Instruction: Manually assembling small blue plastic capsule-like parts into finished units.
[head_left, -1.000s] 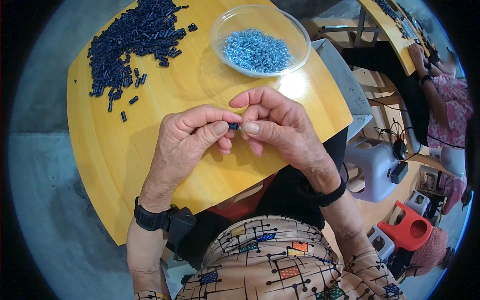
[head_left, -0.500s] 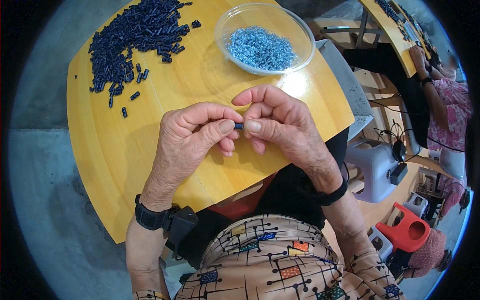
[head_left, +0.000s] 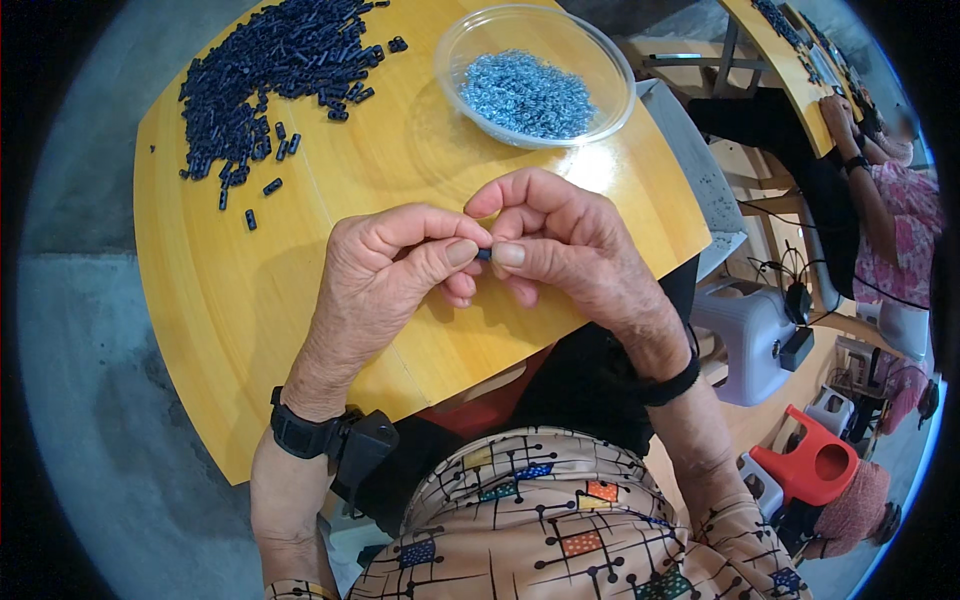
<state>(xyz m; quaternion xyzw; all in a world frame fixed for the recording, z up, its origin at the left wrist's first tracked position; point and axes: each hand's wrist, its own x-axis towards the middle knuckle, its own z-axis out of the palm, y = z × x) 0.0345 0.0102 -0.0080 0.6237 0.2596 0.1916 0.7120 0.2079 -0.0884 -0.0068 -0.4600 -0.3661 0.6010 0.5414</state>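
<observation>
1. We hold one small dark blue piece [head_left: 484, 254] pinched between both hands, above the near part of the yellow wooden surface [head_left: 230, 300] and clear of it. The left hand [head_left: 395, 275] closes narrow on it from the left with thumb and forefinger; the right hand [head_left: 560, 250] closes narrow on it from the right the same way.
2. Only a sliver of the piece shows between the thumb tips. Its long axis seems to run left to right, from one hand to the other, roughly level; we cannot tell which end is which.
3. To do this well, we judge that we should keep the pinch light and right at the tips, so the piece stays in sight, and keep both hands low over the surface, so a slip drops it close by.
4. We would keep the axis straight between the hands, since a tilt could make so small a piece twist out.
5. The heap of dark blue pieces [head_left: 270, 70] lies at the far left, the clear bowl [head_left: 610, 70] of light blue beads [head_left: 525, 92] at the far right, both well apart from our hands.
</observation>
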